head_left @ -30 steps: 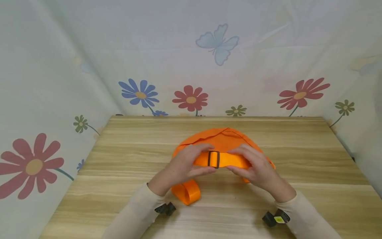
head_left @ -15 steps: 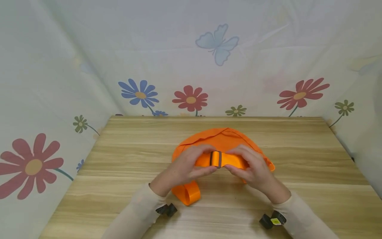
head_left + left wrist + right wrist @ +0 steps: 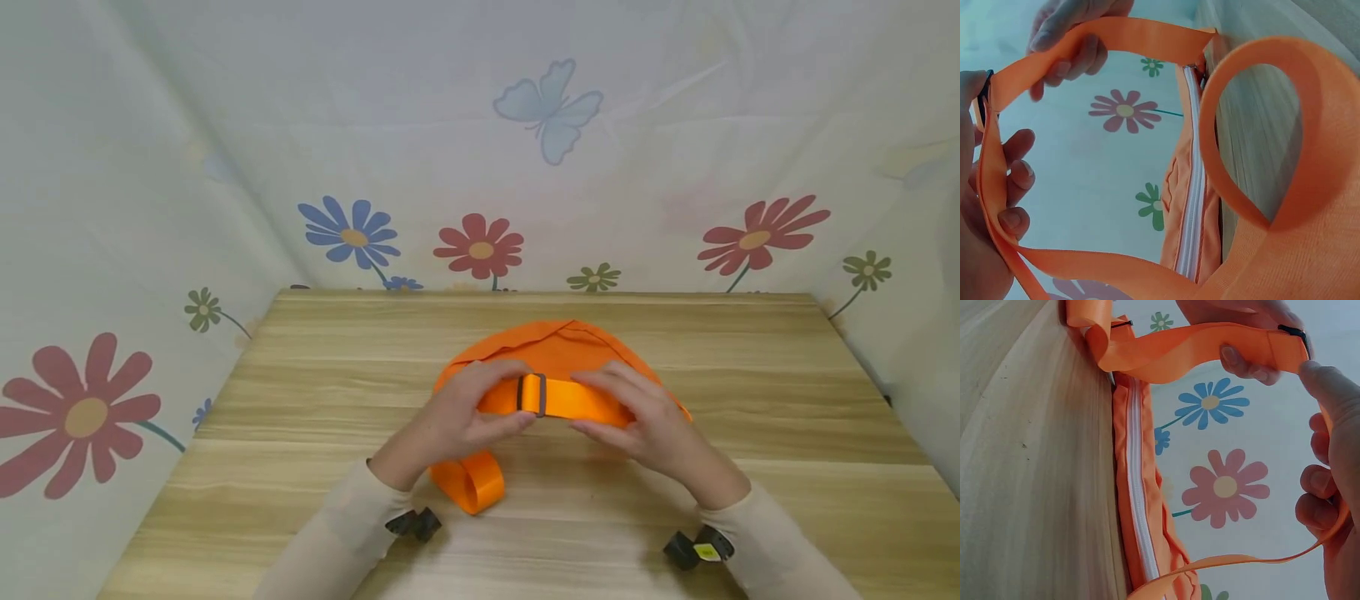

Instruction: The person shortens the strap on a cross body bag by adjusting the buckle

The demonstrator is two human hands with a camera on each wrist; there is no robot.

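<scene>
An orange waist bag lies on the table, its strap raised in front of it. My left hand pinches the strap at the black slide buckle, thumb below and fingers above. To the right of the buckle, my right hand grips the same strap, fingers curled round its edges. A white zipper runs along the bag in the left wrist view. The strap's slack bows between hand and bag in the right wrist view. Both hands cover parts of the strap.
A loop of strap sticks out on the wooden table, left of the bag's front. Floral curtains stand behind and at both sides. A black wrist camera hangs under each sleeve.
The hands first came slightly closer together as the buckle shifted right. Now they are farther apart, with the buckle back to the left and the strap between them drawn straighter.
</scene>
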